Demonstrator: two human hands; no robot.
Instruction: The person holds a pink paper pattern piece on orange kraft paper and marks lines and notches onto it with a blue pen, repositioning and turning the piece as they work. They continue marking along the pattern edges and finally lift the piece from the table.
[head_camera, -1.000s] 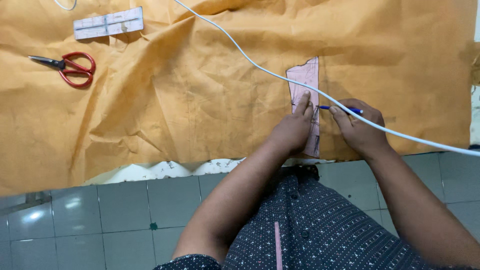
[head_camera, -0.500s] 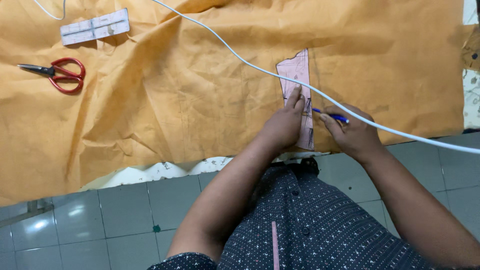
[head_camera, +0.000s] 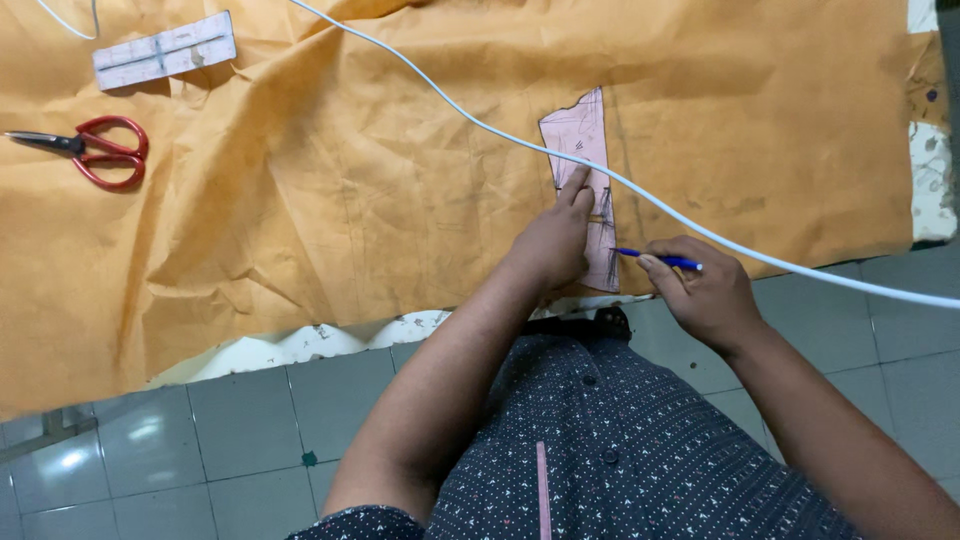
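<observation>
Brown paper sheet (head_camera: 330, 200) covers the table; the pink pattern piece (head_camera: 585, 180) lies at its 4 o'clock. The left hand (head_camera: 550, 245), fingers together, presses the piece flat; the right hand (head_camera: 705, 295) pinches a blue pen (head_camera: 660, 260) at the piece's 5 o'clock edge. The loose white cable (head_camera: 480, 125) could snag the pen, skewing the line. The pen tip is hard to make out.

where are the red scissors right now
In the head view, the red scissors lie at the far left on the brown paper, just below the pale ruler strip and well away from both hands.
</observation>
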